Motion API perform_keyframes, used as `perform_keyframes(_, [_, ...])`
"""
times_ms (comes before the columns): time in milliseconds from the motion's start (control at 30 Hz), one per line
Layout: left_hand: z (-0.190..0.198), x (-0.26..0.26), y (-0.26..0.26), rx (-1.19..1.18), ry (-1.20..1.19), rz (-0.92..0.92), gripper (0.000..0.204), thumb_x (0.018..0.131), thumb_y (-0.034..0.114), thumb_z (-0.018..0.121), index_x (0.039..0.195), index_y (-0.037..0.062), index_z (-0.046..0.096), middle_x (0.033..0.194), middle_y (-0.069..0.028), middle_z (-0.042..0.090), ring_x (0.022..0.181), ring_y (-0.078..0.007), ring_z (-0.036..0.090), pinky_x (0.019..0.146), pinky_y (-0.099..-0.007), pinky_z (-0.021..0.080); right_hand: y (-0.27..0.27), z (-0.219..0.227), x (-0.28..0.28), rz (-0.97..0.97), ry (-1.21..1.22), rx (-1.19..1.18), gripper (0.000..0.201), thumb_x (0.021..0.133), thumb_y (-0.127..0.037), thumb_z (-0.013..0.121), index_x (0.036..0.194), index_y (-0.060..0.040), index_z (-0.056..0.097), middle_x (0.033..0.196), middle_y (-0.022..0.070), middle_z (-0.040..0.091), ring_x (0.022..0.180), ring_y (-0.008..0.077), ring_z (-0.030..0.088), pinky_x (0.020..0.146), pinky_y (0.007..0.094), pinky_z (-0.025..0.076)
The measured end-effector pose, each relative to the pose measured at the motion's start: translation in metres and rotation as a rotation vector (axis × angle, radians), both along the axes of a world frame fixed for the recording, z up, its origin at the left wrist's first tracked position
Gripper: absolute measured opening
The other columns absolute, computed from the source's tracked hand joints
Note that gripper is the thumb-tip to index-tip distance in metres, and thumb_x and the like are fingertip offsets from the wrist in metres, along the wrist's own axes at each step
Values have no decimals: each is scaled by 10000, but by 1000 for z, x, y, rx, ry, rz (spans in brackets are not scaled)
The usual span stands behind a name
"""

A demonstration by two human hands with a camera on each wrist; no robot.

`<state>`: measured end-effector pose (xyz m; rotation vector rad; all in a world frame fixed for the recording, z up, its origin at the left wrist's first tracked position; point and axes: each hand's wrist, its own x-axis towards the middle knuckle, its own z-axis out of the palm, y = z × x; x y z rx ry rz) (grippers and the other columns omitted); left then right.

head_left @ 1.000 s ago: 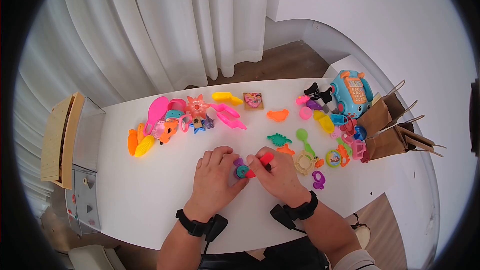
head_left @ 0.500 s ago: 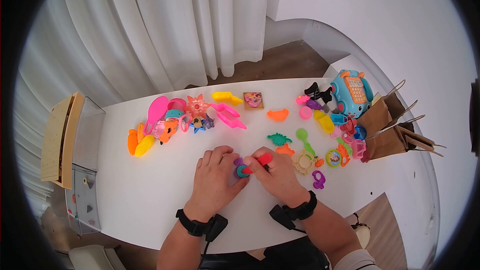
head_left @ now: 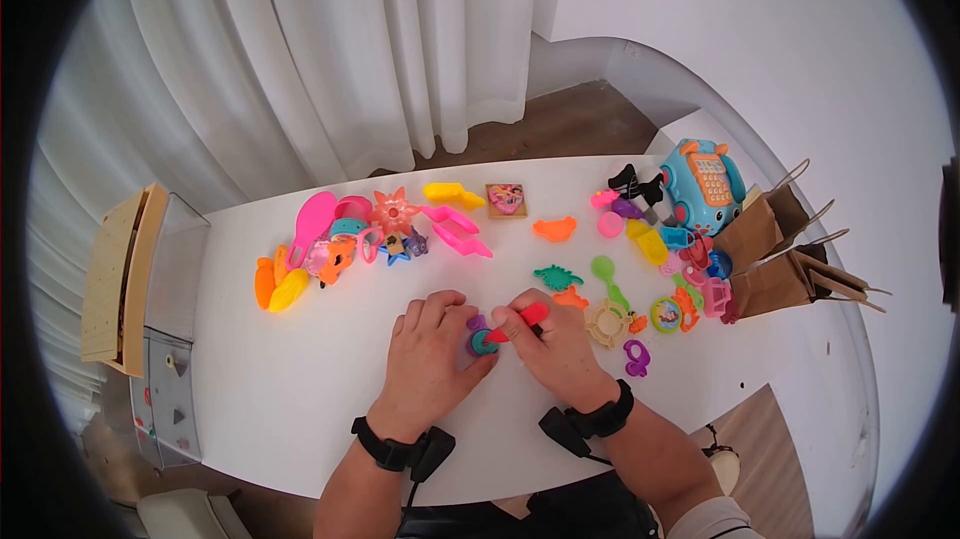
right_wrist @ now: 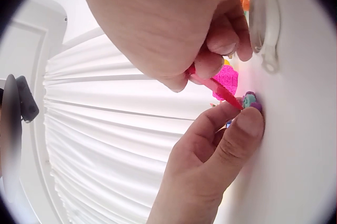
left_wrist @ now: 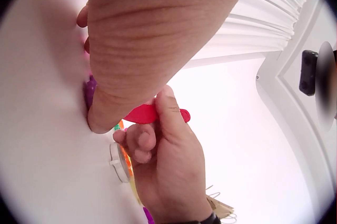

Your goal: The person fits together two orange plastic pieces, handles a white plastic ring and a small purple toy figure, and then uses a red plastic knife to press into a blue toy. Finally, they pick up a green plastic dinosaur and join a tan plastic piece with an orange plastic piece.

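Note:
In the head view, my left hand (head_left: 425, 359) lies low on the table and steadies a small purple toy mold (head_left: 475, 323) between thumb and fingers. Teal dough-like filling (head_left: 483, 344) shows inside the mold. From the other side my right hand (head_left: 560, 354) pinches a red plastic tool (head_left: 535, 315) with a flat, tapered blade. The blade's tip reaches down to the teal filling, as the right wrist view shows along the red blade (right_wrist: 224, 92). Most of the mold is hidden behind the left thumb, with a purple edge (left_wrist: 90, 91) showing in the left wrist view.
Near my right hand lie a beige ring-shaped mold (head_left: 608, 325), a green spoon (head_left: 605, 271) and a purple piece (head_left: 637, 359). Farther right stand a toy phone (head_left: 708, 184) and paper bags (head_left: 765, 254). Pink, orange and yellow toys, including a pink paddle (head_left: 316, 216), lie back left.
The red tool has turned slightly in my right fingers, and its tip has shifted a little over the teal filling. My left hand has stayed in place on the mold.

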<state>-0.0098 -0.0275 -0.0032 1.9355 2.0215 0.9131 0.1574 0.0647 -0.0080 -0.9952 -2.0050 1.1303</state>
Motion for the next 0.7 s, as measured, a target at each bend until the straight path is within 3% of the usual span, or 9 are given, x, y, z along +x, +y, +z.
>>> perform_keyframes(333, [0,0,0,4,26,6,537,731,220,887,1198,71,668,1286,-84,590,1156,-303,570,970,-428,469,0,5,1,41,-30,-60,268,1019,-309,712,963,-48,684,722,106,710,588,241,671,567,329,498])
perform_keyframes(433, [0,0,0,-11,10,5,556,723,191,892,1211,85,649,1306,-99,581,1172,-330,569,988,-449,472,0,6,2,50,-25,-60,265,1017,-304,714,967,-45,688,726,107,712,588,240,671,567,328,497])
perform_keyframes(700, [0,0,0,-8,9,0,554,724,186,891,1212,87,650,1308,-101,580,1166,-332,571,986,-448,471,1,2,1,1,-16,-100,256,1006,-288,733,954,-40,697,716,88,715,595,181,669,577,311,502])
